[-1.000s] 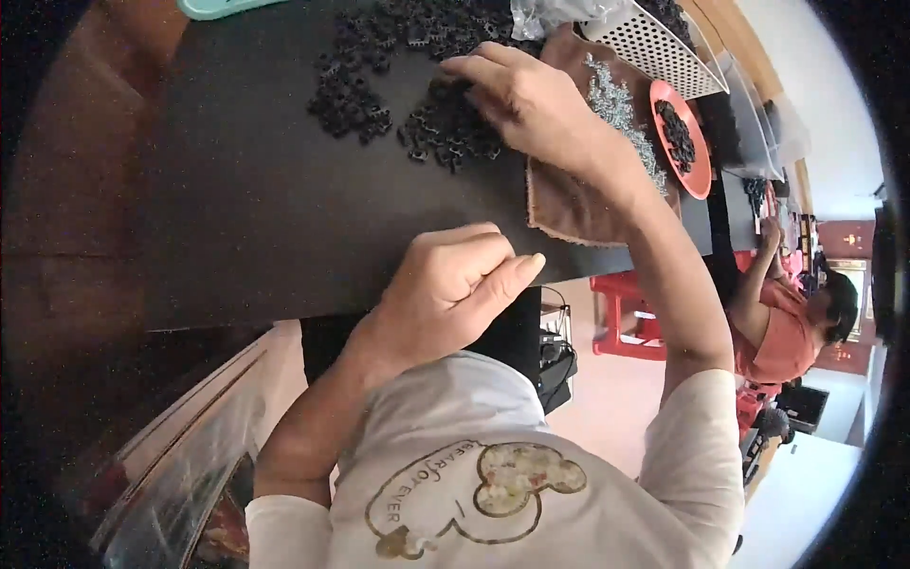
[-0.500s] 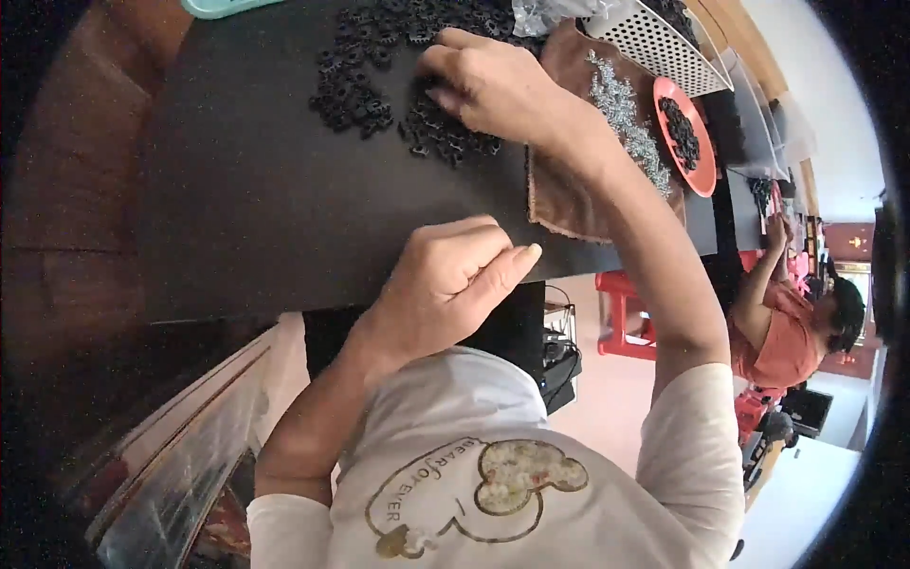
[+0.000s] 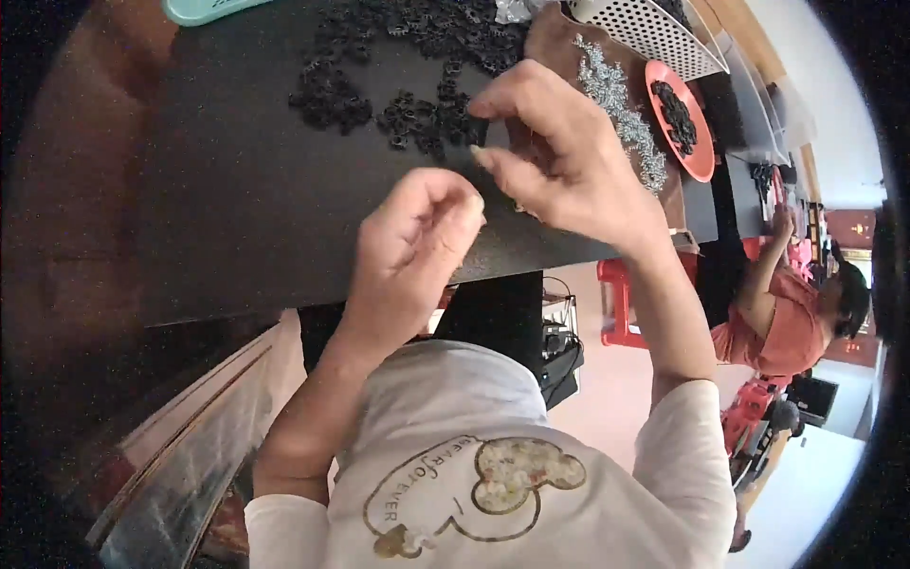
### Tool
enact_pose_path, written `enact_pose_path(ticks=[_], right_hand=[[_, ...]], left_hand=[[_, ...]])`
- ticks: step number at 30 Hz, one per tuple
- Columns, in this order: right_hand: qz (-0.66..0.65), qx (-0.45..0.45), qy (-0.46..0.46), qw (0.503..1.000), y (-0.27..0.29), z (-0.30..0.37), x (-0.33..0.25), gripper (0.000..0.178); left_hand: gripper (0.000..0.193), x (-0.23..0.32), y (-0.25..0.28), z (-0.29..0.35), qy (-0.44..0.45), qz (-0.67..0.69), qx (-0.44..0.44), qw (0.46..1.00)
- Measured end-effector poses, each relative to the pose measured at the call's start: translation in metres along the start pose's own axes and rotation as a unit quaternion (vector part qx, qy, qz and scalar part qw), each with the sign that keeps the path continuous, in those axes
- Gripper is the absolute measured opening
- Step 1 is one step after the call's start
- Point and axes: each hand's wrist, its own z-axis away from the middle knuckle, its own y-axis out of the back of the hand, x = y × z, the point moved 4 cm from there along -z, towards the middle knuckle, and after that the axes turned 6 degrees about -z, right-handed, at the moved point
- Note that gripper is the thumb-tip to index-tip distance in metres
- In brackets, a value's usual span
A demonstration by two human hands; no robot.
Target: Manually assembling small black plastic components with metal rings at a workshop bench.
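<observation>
My left hand (image 3: 409,242) is held over the near part of the dark table (image 3: 237,209), thumb and fingers pressed together. Whatever they may hold is hidden. To its right, my right hand (image 3: 573,156) has thumb and forefinger spread apart, with nothing visible between them; its other fingers are curled and partly hidden. Just left of the right fingertips lies a small cluster of black plastic parts (image 3: 412,121). A larger spread of the same parts (image 3: 417,33) covers the far side of the table. Beyond the right hand, small silver screws (image 3: 611,95) lie heaped on a brown cloth (image 3: 550,47).
An orange plate (image 3: 704,163) holding black pieces stands right of the screws. Behind it is a white perforated basket (image 3: 654,33). A teal tray (image 3: 204,9) sits at the far left. A red stool (image 3: 618,303) stands below the table; a co-worker (image 3: 782,318) sits at the right.
My right hand has drawn back from the black parts toward me and to the right, its thumb and forefinger now apart. My left hand has moved slightly up and left, still closed.
</observation>
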Motion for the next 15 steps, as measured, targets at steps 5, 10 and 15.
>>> enact_pose_path(ticks=[5, 10, 15], right_hand=[[-0.039, 0.016, 0.059, 0.997, 0.002, 0.028, -0.021, 0.033], [-0.002, 0.029, 0.096, 0.995, -0.009, 0.039, -0.024, 0.034], [0.02, 0.01, 0.073, 0.997, -0.012, 0.046, -0.035, 0.031]], left_hand=[[0.018, -0.003, 0.0, -0.003, -0.019, 0.104, 0.046, 0.993], [0.023, -0.01, -0.002, -0.001, -0.013, 0.116, 0.041, 0.992], [0.016, -0.013, -0.003, 0.001, -0.041, 0.137, 0.066, 0.988]])
